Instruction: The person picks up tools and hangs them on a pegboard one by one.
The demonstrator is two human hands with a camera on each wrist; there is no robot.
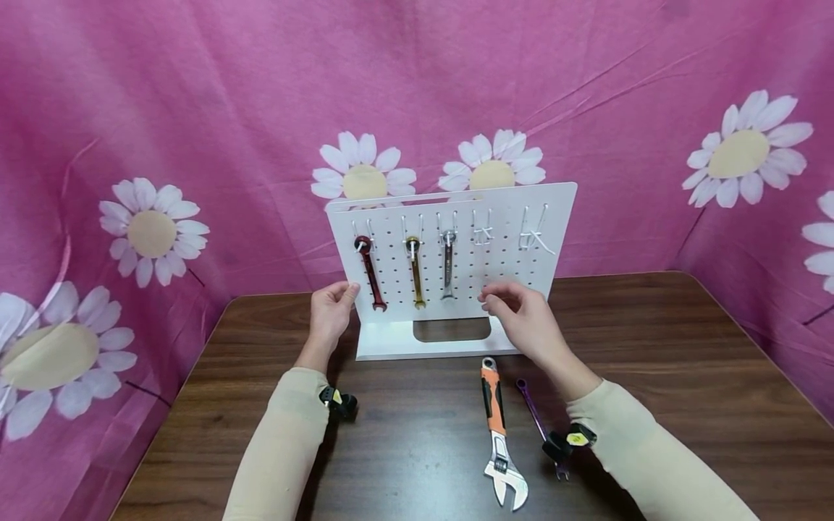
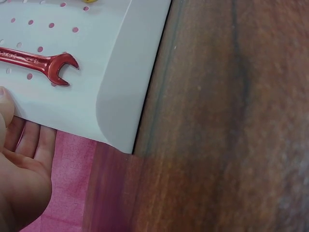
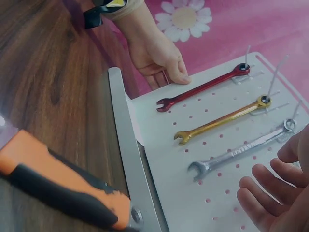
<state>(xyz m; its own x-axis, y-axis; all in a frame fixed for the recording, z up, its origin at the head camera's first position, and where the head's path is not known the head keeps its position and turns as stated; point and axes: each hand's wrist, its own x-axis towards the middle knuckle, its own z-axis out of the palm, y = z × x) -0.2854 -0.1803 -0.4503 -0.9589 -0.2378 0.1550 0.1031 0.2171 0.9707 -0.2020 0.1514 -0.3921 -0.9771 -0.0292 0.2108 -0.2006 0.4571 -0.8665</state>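
A white pegboard stand (image 1: 391,347) stands upright on the table. On its hooks hang a red wrench (image 1: 371,278), a yellow wrench (image 1: 415,278) and a silver wrench (image 1: 448,271). My left hand (image 1: 331,312) holds the board's left edge, thumb in front and fingers behind. Just right of the silver wrench, my right hand (image 1: 521,318) hovers before the board with loosely bent fingers and nothing in them; its palm (image 3: 289,208) shows in the right wrist view. Two tools lie nearer on the table: an orange-and-black adjustable wrench (image 1: 496,427) and a purple wrench (image 1: 534,409), partly hidden by the wrist camera.
Two more hooks, a smaller one (image 1: 482,233) and a right one (image 1: 534,237), carry no wrench. The board's base has a cutout (image 1: 452,331). A brown wooden table (image 1: 684,362) lies below, and a pink flowered cloth (image 1: 260,145) hangs behind and beside it.
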